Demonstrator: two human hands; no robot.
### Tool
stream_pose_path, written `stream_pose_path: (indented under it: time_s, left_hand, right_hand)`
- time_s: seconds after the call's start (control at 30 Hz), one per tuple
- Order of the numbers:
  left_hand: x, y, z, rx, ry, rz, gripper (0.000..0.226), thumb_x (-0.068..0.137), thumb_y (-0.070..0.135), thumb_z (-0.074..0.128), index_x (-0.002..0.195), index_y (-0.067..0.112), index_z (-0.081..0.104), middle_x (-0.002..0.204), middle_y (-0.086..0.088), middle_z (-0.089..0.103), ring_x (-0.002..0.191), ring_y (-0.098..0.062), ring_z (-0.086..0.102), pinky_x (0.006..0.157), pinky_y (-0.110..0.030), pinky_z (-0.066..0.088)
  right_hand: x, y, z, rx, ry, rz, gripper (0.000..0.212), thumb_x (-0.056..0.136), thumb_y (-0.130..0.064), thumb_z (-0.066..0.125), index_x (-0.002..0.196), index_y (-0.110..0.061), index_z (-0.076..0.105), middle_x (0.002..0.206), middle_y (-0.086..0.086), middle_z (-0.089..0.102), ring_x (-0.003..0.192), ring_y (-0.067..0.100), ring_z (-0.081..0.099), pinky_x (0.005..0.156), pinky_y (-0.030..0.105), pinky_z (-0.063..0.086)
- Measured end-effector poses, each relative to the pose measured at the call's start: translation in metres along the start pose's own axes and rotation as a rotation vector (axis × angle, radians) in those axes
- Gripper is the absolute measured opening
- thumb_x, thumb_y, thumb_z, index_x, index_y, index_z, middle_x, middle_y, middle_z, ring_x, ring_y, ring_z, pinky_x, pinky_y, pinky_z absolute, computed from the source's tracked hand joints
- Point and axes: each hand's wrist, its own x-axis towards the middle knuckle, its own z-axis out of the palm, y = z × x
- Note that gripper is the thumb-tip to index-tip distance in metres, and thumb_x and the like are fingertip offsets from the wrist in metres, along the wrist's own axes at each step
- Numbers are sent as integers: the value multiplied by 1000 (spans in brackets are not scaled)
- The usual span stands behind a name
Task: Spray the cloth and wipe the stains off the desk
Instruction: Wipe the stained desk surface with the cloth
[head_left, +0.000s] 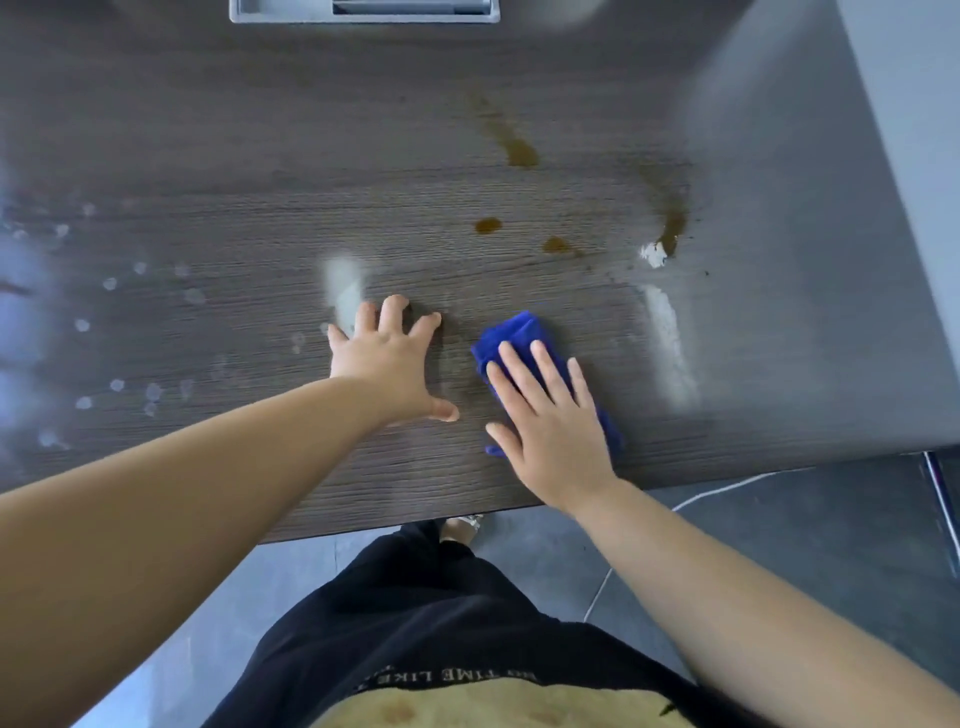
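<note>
At the bottom of the frame, black clothing is seen above a grey floor, and a white cable is laid across it at lower right. Just past the near edge of the desk, the right hand is laid flat right of centre. Its fingers are straight and slightly spread, pressed down on the blue cloth, and the folded cloth is seen poking out beyond the fingertips. Just beside it, left of centre, the left hand is planted palm-down on bare wood, fingers splayed, nothing held. Pale droplets are scattered at far left, and a white smear is seen at right. Further up, brown stains are spread across the upper right, apart from the cloth. At the top edge, a grey inset is cut off.
</note>
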Motion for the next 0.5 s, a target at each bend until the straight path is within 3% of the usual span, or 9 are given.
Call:
stream_pose_path:
  time_s: [0.07, 0.1, 0.17, 0.27, 0.33, 0.37, 0.5]
  left_hand:
    - [5, -13, -6, 29, 52, 24, 111, 55, 74, 69, 145, 33, 17, 150, -2, 11, 138, -29, 8, 110, -58, 19]
    - [9, -21, -11, 31, 69, 13, 113, 54, 74, 69, 145, 33, 16, 150, -3, 11, 139, -29, 7, 111, -58, 18]
    - [21, -34, -19, 11, 79, -35, 120, 50, 76, 69, 146, 32, 11, 150, -4, 10, 140, -30, 5, 112, -58, 15]
    - [37, -45, -27, -12, 54, -75, 129, 46, 78, 70, 147, 32, 5, 151, -4, 7, 141, -32, 3, 112, -60, 16]
    - [42, -44, -29, -16, 26, -74, 131, 46, 75, 73, 147, 31, 3, 153, -5, 5, 141, -32, 3, 110, -61, 17]
    - [42, -42, -29, -18, 14, -74, 131, 46, 74, 74, 148, 31, 3, 153, -5, 3, 141, -32, 3, 109, -61, 19]
    - [44, -42, -29, -5, 0, -58, 131, 48, 72, 74, 148, 28, 3, 152, -7, 5, 140, -33, 5, 107, -63, 21]
  right_hand:
    - [-5, 35, -3, -28, -25, -192, 53, 93, -45, 38, 141, -24, 40, 151, 0, 37, 138, 28, 33, 108, 54, 28]
    - [-2, 51, -4, -63, -22, -171, 53, 92, -44, 37, 141, -25, 40, 150, 0, 38, 138, 28, 33, 107, 54, 30]
    - [14, 72, -9, -44, -16, 105, 54, 93, -44, 31, 144, -25, 37, 152, 1, 35, 139, 29, 31, 105, 58, 32]
    - [55, 49, -8, 47, 47, 647, 58, 96, -46, 21, 149, -22, 27, 158, 1, 19, 145, 29, 14, 113, 57, 17]
    - [76, 15, -6, 48, 7, 747, 58, 98, -47, 23, 151, -21, 20, 160, 1, 11, 146, 29, 7, 115, 55, 8]
    - [76, 1, -4, 39, 10, 661, 59, 98, -46, 25, 150, -20, 23, 159, 3, 14, 145, 31, 11, 113, 55, 10]
    - [40, 12, -5, -14, -60, 0, 54, 95, -44, 33, 145, -23, 36, 154, 2, 31, 141, 30, 27, 111, 55, 26]
